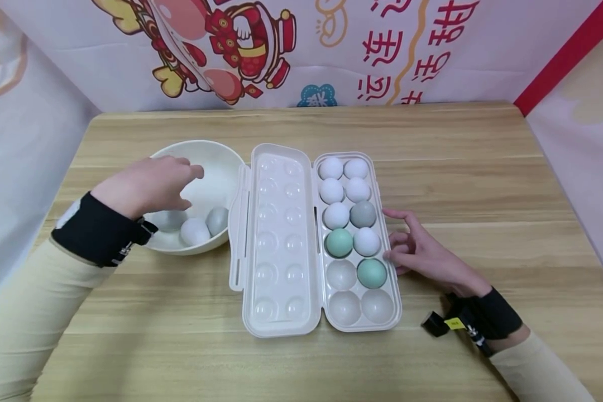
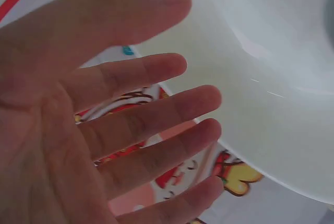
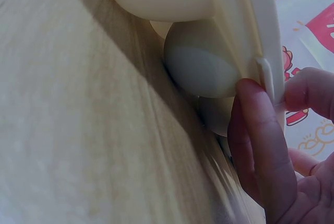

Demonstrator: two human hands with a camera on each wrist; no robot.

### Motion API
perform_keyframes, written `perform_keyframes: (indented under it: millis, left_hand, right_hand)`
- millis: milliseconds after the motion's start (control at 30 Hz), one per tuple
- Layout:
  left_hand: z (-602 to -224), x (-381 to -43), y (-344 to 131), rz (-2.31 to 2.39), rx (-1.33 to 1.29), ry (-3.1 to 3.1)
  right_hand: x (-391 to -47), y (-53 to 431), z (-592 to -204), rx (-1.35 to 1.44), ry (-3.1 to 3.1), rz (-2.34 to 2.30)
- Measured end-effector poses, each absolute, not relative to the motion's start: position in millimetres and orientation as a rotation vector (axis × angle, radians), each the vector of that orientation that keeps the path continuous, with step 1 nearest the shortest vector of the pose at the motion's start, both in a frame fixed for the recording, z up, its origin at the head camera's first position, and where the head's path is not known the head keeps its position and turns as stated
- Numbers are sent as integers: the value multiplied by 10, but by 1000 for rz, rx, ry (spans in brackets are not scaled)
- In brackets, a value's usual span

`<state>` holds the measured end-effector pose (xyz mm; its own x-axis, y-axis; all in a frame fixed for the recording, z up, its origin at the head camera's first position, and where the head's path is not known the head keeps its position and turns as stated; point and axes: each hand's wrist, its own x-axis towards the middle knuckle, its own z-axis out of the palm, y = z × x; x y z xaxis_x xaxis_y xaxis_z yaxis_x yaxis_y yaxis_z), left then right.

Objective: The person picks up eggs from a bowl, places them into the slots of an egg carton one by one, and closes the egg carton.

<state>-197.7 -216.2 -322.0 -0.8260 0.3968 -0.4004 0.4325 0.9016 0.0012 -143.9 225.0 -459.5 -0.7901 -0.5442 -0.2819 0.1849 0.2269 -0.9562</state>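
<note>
My left hand [image 1: 153,184] hovers over the white bowl [image 1: 221,159], fingers spread and holding nothing; its bare palm shows in the left wrist view. Below it in the bowl lie a white egg [image 1: 195,232] and two grey eggs [image 1: 218,221], one partly hidden by the hand. The egg box [image 1: 398,312] lies unfolded beside the bowl, with several white eggs [image 1: 331,191], one grey egg [image 1: 363,214] and two green eggs [image 1: 339,243] in its cups. At its right edge, my right hand [image 1: 422,251] grips the rim, with fingers under it in the right wrist view.
The dimpled lid [image 1: 280,257] lies flat on the left, its side flap [image 1: 238,234] close by the bowl's rim. Everything stands on a wooden table [image 1: 457,145]. A printed cloth [image 1: 281,67] hangs behind the table's back edge.
</note>
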Motion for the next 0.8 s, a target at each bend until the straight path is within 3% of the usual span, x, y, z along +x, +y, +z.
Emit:
perform_keyframes:
  millis: [300, 800]
  left_hand:
    - [-3392, -2017, -2479, -110, 531, 2552]
    - [-3488, -2067, -2540, -84, 533, 2407]
  right_hand:
    - [-1443, 2246, -4572, -335, 1913, -1620]
    - [-1445, 2249, -4595, -331, 1913, -1626]
